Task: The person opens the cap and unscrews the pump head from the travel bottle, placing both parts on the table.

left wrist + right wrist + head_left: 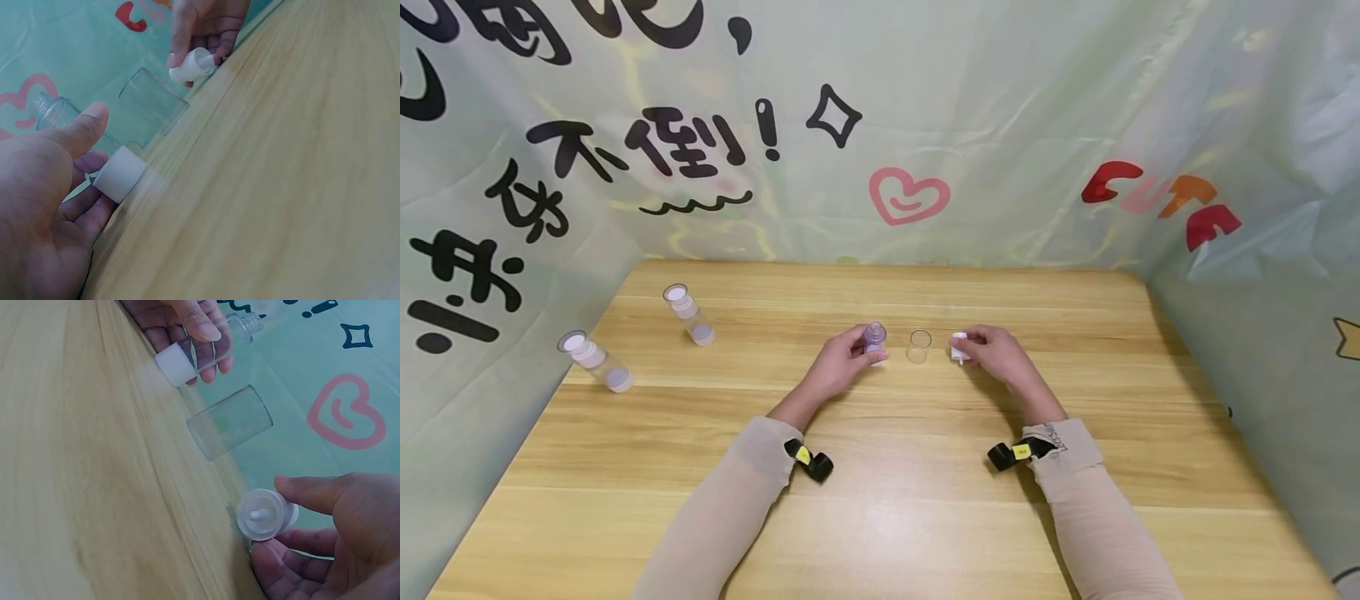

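My left hand (837,364) grips a clear bottle (875,335) round its side. The bottle stands upright, its threaded neck bare, with a white base (120,174) at or just above the tabletop. Between the hands a clear, open-ended cylindrical cover (231,423) stands on the table, touched by neither. To its right, my right hand (1002,358) pinches a white pump head (265,514) between thumb and fingers. A short nozzle shows in the pump head's hollow underside in the right wrist view.
Two more clear bottles with white pump tops and clear covers, one (688,314) farther back and one (597,362) nearer, stand at the left of the wooden table (895,500). A printed cloth (1000,125) hangs behind the table and along its sides.
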`<move>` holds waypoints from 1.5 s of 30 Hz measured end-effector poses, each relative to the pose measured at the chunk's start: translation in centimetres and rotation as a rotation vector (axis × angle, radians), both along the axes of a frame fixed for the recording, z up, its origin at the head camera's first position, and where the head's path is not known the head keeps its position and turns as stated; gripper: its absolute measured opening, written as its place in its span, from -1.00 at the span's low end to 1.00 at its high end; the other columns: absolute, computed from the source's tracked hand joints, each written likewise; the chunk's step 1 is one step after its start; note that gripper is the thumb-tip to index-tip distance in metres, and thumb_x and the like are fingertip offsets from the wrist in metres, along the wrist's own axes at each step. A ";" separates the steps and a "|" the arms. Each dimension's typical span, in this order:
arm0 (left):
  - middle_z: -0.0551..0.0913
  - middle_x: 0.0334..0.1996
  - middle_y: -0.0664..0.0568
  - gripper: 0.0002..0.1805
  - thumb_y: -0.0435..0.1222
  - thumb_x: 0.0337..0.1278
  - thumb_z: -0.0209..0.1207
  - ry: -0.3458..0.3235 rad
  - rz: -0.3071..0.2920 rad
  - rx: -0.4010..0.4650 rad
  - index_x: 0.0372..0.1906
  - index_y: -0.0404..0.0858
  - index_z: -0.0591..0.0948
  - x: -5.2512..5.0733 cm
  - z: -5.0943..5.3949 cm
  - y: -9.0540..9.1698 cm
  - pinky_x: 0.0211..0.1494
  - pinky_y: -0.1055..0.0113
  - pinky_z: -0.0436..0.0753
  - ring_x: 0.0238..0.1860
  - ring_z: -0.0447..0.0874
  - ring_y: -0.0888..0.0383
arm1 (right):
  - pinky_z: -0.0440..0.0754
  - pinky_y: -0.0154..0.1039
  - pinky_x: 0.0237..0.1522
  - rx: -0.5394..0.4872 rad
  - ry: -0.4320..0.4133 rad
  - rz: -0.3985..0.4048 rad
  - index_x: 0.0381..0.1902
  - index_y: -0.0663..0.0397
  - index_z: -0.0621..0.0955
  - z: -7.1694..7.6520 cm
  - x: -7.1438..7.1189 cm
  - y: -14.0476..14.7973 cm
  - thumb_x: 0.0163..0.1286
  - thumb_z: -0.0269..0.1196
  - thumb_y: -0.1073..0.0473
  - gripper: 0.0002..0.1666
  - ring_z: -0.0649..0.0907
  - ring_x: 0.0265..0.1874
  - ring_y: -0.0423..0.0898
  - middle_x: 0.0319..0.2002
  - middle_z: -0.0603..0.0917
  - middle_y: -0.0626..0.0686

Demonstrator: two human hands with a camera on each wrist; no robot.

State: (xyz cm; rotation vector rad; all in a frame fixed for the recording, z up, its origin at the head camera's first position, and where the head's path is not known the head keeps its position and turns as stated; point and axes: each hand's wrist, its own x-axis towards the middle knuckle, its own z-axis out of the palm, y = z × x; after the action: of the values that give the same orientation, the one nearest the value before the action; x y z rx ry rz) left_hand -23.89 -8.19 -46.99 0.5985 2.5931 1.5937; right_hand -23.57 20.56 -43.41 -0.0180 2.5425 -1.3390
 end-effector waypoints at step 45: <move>0.49 0.25 -0.18 -0.24 -0.14 0.08 0.41 -0.127 0.033 -0.044 0.36 -0.27 0.39 0.4 0.9 -0.2 0.26 0.26 0.50 0.24 0.49 -0.05 | 0.65 -0.21 -0.19 0.058 -0.018 0.012 0.19 0.32 0.45 0.6 0.6 1.1 0.51 0.13 0.02 -0.49 0.63 -0.25 0.02 -0.10 0.59 0.23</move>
State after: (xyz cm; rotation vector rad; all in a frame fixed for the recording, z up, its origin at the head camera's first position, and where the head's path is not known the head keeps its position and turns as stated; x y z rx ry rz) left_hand -23.50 -8.34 -46.07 0.4383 2.5506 1.5250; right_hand -22.94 21.67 -42.77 -0.0105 2.5614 -1.2543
